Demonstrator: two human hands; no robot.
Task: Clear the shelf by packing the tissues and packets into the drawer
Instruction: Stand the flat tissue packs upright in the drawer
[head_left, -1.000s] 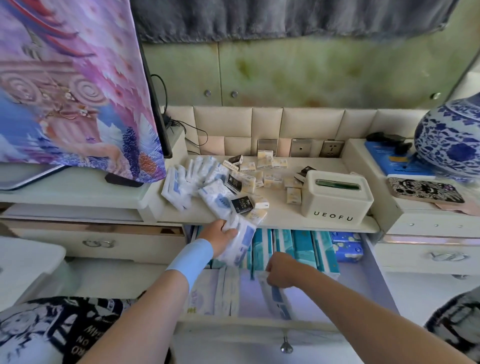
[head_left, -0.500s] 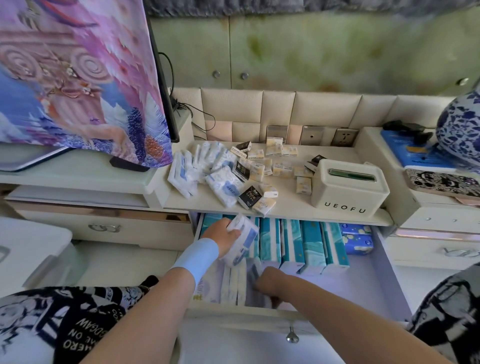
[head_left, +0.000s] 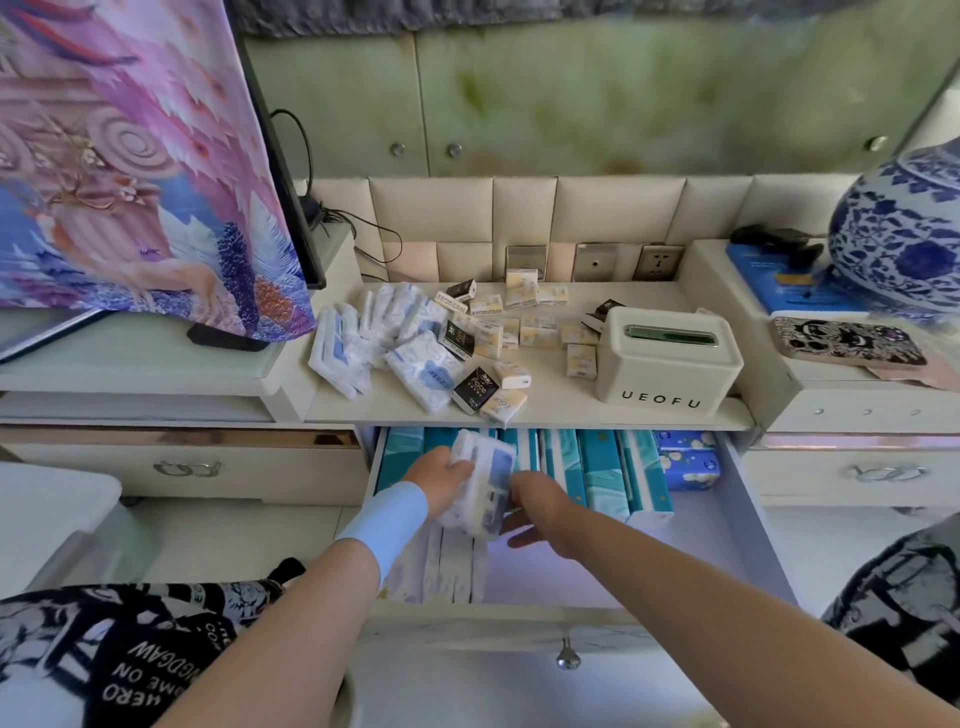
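- The drawer (head_left: 519, 623) stood pulled out toward the person, its knob (head_left: 566, 657) at the middle of the front panel
- In the drawer's front left corner a few white packs (head_left: 452, 566) stood on edge, side by side
- Just above them the left hand (head_left: 441, 480), with a light blue wristband (head_left: 384, 525), had its fingers curled round a white-and-blue tissue pack (head_left: 483, 488), held over the drawer
- The right hand (head_left: 540, 506) lay against that pack's right side, its fingers fairly straight and gripping nothing
- Teal packs (head_left: 597, 473) stood in a row along the drawer's back, with blue packs (head_left: 685, 462) at the far right
- On the shelf (head_left: 571, 410) above lay a heap of soft tissue packets (head_left: 415, 353) at the left and small boxes (head_left: 535, 332), cream and black, scattered in the middle
- A white tissue box (head_left: 670, 358) marked UEOFU stood on the shelf's right end
- Wall sockets (head_left: 657, 262) sat behind the shelf, and a blue-and-white vase (head_left: 904, 234) at the far right
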